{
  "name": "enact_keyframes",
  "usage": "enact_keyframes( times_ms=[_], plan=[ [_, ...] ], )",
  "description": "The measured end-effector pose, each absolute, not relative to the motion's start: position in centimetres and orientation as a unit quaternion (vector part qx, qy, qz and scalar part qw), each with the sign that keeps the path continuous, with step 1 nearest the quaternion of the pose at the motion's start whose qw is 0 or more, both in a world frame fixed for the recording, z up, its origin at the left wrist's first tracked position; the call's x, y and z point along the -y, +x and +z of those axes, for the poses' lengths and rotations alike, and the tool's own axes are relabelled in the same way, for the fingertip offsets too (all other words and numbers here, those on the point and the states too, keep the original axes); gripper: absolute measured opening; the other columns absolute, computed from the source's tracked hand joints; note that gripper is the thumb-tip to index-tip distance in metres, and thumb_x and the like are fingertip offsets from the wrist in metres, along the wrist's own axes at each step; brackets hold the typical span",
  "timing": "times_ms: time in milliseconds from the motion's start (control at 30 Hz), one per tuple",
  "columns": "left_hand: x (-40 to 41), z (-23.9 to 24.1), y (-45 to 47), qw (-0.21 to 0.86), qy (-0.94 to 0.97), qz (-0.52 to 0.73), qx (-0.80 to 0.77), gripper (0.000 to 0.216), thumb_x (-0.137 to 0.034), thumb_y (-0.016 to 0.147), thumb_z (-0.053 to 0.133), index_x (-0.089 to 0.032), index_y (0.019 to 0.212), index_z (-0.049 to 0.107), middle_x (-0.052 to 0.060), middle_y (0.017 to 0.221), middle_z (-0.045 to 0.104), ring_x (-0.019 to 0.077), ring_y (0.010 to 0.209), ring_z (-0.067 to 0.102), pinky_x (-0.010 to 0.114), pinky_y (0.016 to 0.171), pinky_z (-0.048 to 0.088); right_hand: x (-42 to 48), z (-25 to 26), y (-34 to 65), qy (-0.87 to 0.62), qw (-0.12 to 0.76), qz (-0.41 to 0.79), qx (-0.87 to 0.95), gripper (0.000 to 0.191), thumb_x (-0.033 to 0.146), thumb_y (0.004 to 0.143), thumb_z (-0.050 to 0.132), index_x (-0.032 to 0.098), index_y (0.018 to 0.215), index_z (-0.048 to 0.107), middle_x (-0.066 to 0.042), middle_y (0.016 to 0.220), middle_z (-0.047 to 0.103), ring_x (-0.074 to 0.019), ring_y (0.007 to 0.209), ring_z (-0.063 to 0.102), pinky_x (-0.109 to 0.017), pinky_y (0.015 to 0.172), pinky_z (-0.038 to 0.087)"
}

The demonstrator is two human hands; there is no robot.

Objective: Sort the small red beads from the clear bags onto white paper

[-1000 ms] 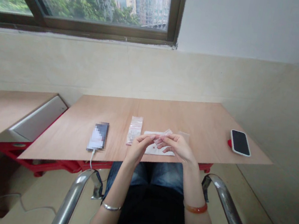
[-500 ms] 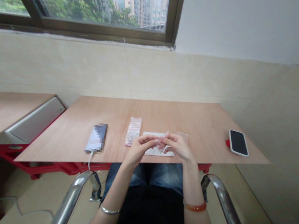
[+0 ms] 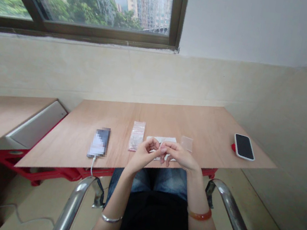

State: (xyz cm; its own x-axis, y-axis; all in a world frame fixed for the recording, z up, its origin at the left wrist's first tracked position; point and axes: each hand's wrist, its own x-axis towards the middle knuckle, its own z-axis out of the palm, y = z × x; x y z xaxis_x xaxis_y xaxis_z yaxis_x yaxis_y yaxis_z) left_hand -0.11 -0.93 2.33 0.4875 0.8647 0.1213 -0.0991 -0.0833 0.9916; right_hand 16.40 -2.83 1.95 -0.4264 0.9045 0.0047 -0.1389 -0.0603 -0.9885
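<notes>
Two hands meet in front of the person, above a white sheet (image 3: 171, 140) on the table (image 3: 167, 119). Half a second ago a clear plastic piece showed between the fingertips; now the fingers have closed in and mostly hide it, so the handling seems to have turned to finer fingertip work. The right hand (image 3: 181, 156) has also dropped slightly, leaving more of the flat clear bag (image 3: 186, 143) in view just beyond it.

The left hand (image 3: 141, 156) has its index finger curled back and its thumb stretched towards the right hand. The right hand's thumb and index finger point left, with its other fingers hanging lower. Fingertips of both hands are drawn together, touching or nearly so; whether either grips the plastic, I cannot tell. A stack of small bags (image 3: 137, 134) lies just beyond the left hand, slightly to its left.
</notes>
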Motion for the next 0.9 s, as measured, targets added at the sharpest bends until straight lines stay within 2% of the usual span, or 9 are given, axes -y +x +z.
enact_keyframes(
  times_ms=[100,200,433,533,700,800,867,900],
  plan=[
    [1.2,2.7,-0.1,0.632,0.628,0.362,-0.275,0.03,-0.039,0.083,0.066,-0.016,0.074,0.05,0.0,0.066,0.061,0.0123,0.062,0.061,0.024,0.062,0.045,2.8,1.7,16.3,-0.339,0.418,0.639,0.55,0.029,0.044,0.081,0.062,0.016,0.077,0.057,0.001,0.06,0.056,-0.0105,0.051,0.056,-0.02,0.047,0.047],
    [1.1,2.7,-0.2,0.649,0.623,0.353,-0.256,0.029,-0.041,0.088,0.059,-0.015,0.075,0.054,0.003,0.068,0.063,0.0132,0.064,0.061,0.025,0.063,0.045,2.6,1.4,16.3,-0.344,0.439,0.627,0.544,0.03,0.044,0.082,0.061,0.015,0.073,0.057,0.001,0.057,0.054,-0.01,0.048,0.054,-0.019,0.044,0.045],
    [0.9,1.7,0.3,0.632,0.596,0.419,-0.266,0.03,-0.037,0.088,0.058,-0.014,0.07,0.058,0.001,0.066,0.06,0.012,0.065,0.056,0.024,0.066,0.043,2.4,1.6,15.5,-0.367,0.495,0.565,0.549,0.032,0.041,0.08,0.056,0.016,0.06,0.054,0.001,0.054,0.052,-0.0087,0.045,0.047,-0.02,0.042,0.04],
    [0.8,1.5,0.8,0.587,0.599,0.451,-0.306,0.032,-0.038,0.087,0.058,-0.015,0.066,0.056,0.001,0.064,0.058,0.0125,0.063,0.054,0.024,0.064,0.041,2.3,1.8,15.1,-0.403,0.521,0.513,0.55,0.032,0.038,0.081,0.053,0.017,0.056,0.052,0.002,0.051,0.049,-0.009,0.045,0.045,-0.021,0.043,0.038],
    [0.0,0.7,0.2,0.438,0.615,0.52,-0.399,0.032,-0.036,0.084,0.06,-0.017,0.059,0.05,-0.002,0.058,0.047,0.0112,0.058,0.045,0.022,0.057,0.036,2.4,1.4,15.0,-0.453,0.523,0.472,0.546,0.033,0.034,0.078,0.052,0.018,0.049,0.05,0.0,0.049,0.052,-0.01,0.045,0.048,-0.023,0.048,0.039],
    [-0.3,0.2,-0.2,0.389,0.637,0.522,-0.412,0.017,-0.027,0.08,0.063,-0.019,0.068,0.054,-0.001,0.067,0.053,0.0139,0.068,0.053,0.022,0.062,0.042,2.3,1.0,14.8,-0.473,0.512,0.486,0.528,0.03,0.034,0.076,0.053,0.018,0.051,0.051,0.0,0.047,0.052,-0.0103,0.044,0.047,-0.023,0.046,0.038],
    [-0.3,0.0,-0.2,0.351,0.67,0.511,-0.408,0.007,-0.019,0.079,0.06,-0.02,0.073,0.06,0.003,0.084,0.061,0.0183,0.086,0.059,0.026,0.072,0.047,2.1,0.6,14.6,-0.485,0.506,0.49,0.518,0.03,0.036,0.075,0.054,0.018,0.052,0.051,0.001,0.047,0.05,-0.0099,0.043,0.046,-0.022,0.045,0.037],
    [-0.3,-0.1,-0.2,0.335,0.69,0.496,-0.406,0.01,-0.016,0.08,0.057,-0.02,0.074,0.063,0.006,0.095,0.063,0.0207,0.095,0.059,0.03,0.079,0.047,2.1,0.4,14.5,-0.489,0.506,0.489,0.516,0.029,0.036,0.075,0.054,0.017,0.052,0.051,0.001,0.047,0.049,-0.0097,0.044,0.046,-0.022,0.044,0.036]
  ],
)
